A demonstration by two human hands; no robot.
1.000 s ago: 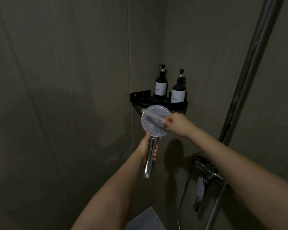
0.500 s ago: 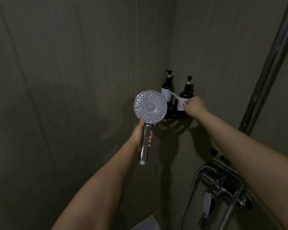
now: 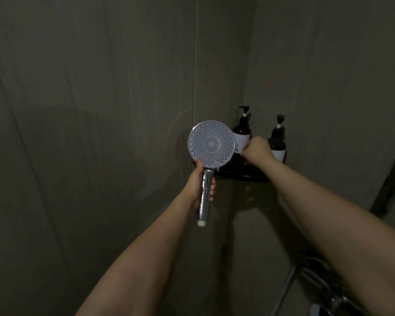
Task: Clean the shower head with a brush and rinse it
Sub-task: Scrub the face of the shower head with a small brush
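Left hand (image 3: 197, 187): fingers wrapped round the chrome handle of the upright round white-faced shower head (image 3: 211, 144).
Right hand (image 3: 258, 148): curled at the black corner shelf (image 3: 242, 176); what it holds, cannot tell.

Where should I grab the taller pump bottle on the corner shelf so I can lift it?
Grip the taller pump bottle around its dark, round body, probably above the white label, coming from the front: walls close in behind it. The shower head in the left hand covers its left side, and the right hand is just beside it. Skip the thin pump top.
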